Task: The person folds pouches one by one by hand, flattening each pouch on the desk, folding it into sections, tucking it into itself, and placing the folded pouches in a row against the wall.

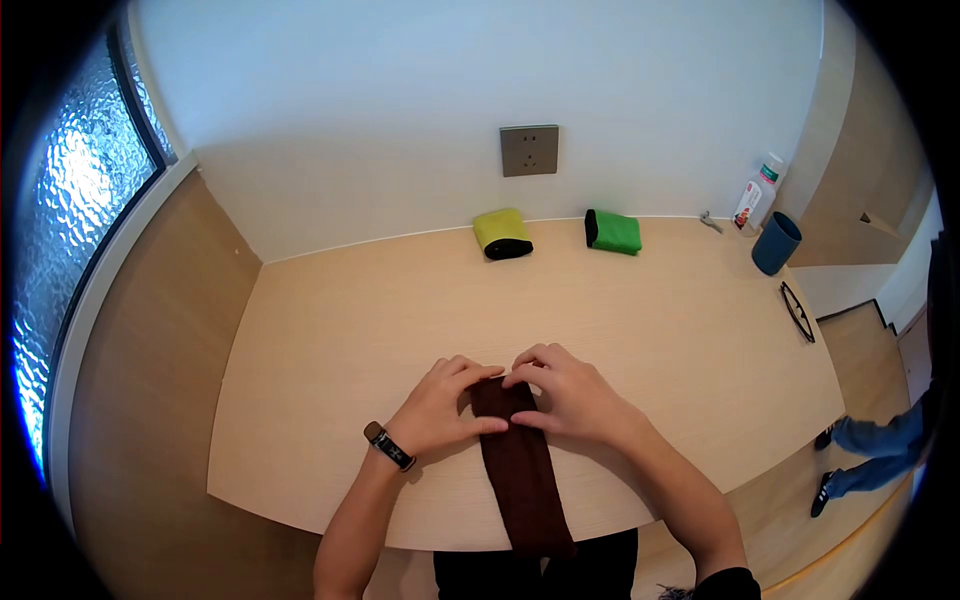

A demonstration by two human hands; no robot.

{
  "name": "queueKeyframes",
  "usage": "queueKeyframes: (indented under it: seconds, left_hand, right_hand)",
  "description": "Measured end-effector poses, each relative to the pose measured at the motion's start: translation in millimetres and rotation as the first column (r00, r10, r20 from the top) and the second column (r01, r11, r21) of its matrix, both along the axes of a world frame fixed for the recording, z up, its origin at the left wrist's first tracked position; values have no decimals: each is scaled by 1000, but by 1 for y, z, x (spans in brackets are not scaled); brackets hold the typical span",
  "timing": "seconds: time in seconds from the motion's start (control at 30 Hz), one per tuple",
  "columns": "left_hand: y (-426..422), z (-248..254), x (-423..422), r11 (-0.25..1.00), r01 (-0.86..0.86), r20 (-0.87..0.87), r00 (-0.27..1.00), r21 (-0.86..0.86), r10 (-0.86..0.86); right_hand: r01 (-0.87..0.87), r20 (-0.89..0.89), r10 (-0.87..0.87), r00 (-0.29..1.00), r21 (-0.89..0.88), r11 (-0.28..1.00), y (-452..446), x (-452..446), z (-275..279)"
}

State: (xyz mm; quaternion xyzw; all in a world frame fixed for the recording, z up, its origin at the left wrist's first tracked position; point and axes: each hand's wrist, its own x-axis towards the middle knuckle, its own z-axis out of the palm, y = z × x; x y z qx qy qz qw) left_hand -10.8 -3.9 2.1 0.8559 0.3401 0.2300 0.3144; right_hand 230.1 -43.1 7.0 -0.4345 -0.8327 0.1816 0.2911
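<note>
A dark reddish-brown cloth (522, 490), folded into a long narrow strip, lies on the table in front of me. Its near end reaches over the table's front edge. My left hand (445, 402) is at the left side of the strip's far end, fingertips at the far edge and thumb on top. On the other side, my right hand (570, 395) grips the same end, its index finger and thumb resting on the fabric. Both hands are curled around this end, with the two index fingertips close together. A dark band sits on my left wrist.
Along the wall lie a folded yellow cloth bundle (502, 234) and a green one (613, 232), both with black parts. At the right are a small grey object (711, 223), a white bottle (758, 195), a blue cup (776, 244) and glasses (797, 312). A person's legs (875, 450) show beyond.
</note>
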Motion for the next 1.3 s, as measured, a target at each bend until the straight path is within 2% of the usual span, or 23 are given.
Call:
queueKeyframes:
  seconds: [0.07, 0.2, 0.3, 0.37, 0.4, 0.47, 0.5, 0.57, 0.6, 0.67, 0.8, 0.87, 0.9, 0.97, 1.03, 1.1, 1.17, 1.2, 1.3]
  left_hand:
    - [-3, 2, 2, 988, -150, -67, 987, -44, 147]
    - [-3, 5, 3, 980, -198, -195, 960, 33, 201]
    - [-2, 1, 3, 983, -180, -132, 975, 19, 181]
    - [-2, 0, 5, 987, -143, 13, 990, -73, 144]
    - [-4, 4, 7, 987, -143, 13, 989, -73, 144]
    - [-8, 17, 9, 887, -124, 76, 982, -444, 175]
    - [-8, 15, 9, 887, -124, 77, 982, -444, 175]
    - [-7, 4, 9, 914, -39, 251, 956, -405, 152]
    - [-7, 2, 9, 913, -39, 250, 956, -406, 152]
    - [-7, -2, 11, 904, 4, 356, 920, -428, 165]
    - [-7, -7, 20, 846, -27, 392, 878, -532, 275]
    - [-7, -6, 25, 969, -216, 283, 928, -118, 242]
    - [-8, -8, 26, 969, -215, 285, 928, -117, 241]
    - [-7, -12, 27, 939, -181, 150, 978, 293, 142]
    - [-9, -10, 29, 953, -181, 150, 978, 242, 147]
    - [-9, -10, 27, 938, -120, 95, 991, 326, 94]
    - [-7, -13, 27, 931, -128, 110, 989, 341, 96]
    - [-7, -15, 26, 927, -132, 123, 988, 350, 94]
    - [-4, -20, 26, 914, -135, 137, 987, 382, 89]
  right_hand:
    - [42, -18, -42, 999, 3, 999, 1, 1, 0]
    - [84, 75, -80, 994, -47, 995, 2, 4, 0]
    - [90, 110, -81, 991, -80, 993, 2, 5, 1]
    - [91, 109, -82, 991, -82, 992, 2, 5, 1]
    - [91, 109, -82, 991, -83, 992, 2, 5, 2]
    - [116, 14, -116, 993, -188, 975, 2, 5, 4]
    - [116, 15, -116, 993, -188, 975, 2, 5, 6]
    - [115, -101, -152, 983, -301, 947, 3, 3, 7]
    - [116, -101, -153, 983, -302, 946, 4, 2, 7]
    - [34, -257, -167, 952, -454, 890, 5, 0, 7]
    - [121, -305, -299, 904, -488, 864, 6, -3, 6]
    - [394, -129, -423, 897, -204, 896, 11, -3, -2]
    - [395, -128, -424, 897, -201, 896, 14, -1, -6]
    - [412, -22, -413, 911, -31, 911, 17, 3, -11]
    - [352, -64, -353, 933, -30, 936, 13, 8, -3]
    - [286, -105, -287, 952, -20, 958, 8, 13, 5]
    - [125, 21, -125, 992, 29, 992, 6, 18, 9]
    - [109, 42, -112, 993, 68, 992, 5, 17, 8]
    - [59, 14, -60, 998, 105, 993, 5, 16, 7]
